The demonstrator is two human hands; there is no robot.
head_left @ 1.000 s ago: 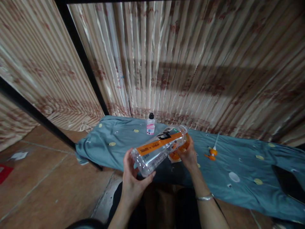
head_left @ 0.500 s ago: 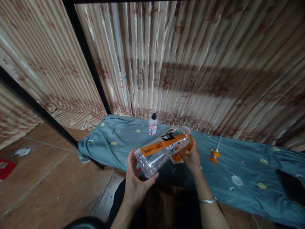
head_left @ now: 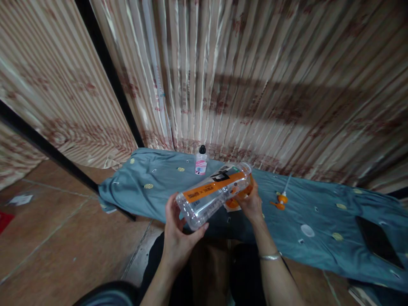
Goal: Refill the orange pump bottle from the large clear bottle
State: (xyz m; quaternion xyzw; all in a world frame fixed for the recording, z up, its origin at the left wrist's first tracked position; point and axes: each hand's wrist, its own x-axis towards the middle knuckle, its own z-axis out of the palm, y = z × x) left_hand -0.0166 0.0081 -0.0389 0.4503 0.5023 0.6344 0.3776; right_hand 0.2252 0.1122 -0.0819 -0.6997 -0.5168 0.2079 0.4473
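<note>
My left hand [head_left: 178, 238] is closed around the base of a large clear plastic bottle [head_left: 213, 193] with an orange and silver label. The bottle lies at a slant, its open-looking mouth up and to the right. Below that mouth, my right hand [head_left: 251, 202] is wrapped round an orange bottle [head_left: 233, 204], partly hidden by the clear bottle and the fingers. Whether the two mouths touch, I cannot tell. An orange pump top [head_left: 281, 199] with a clear tube lies on the cloth, right of my right hand.
A small clear bottle with black cap and pink label [head_left: 201, 161] stands at the back of the cloth-covered bench [head_left: 153, 170]. To the right lie a white disc [head_left: 307, 230] and a black phone [head_left: 378, 240]. Dark metal posts [head_left: 108, 72] and a striped curtain [head_left: 255, 63] stand behind.
The view has shifted slightly, so everything sits a little further left and up. Both hands keep their grip, and the clear bottle stays at about the same slant.
</note>
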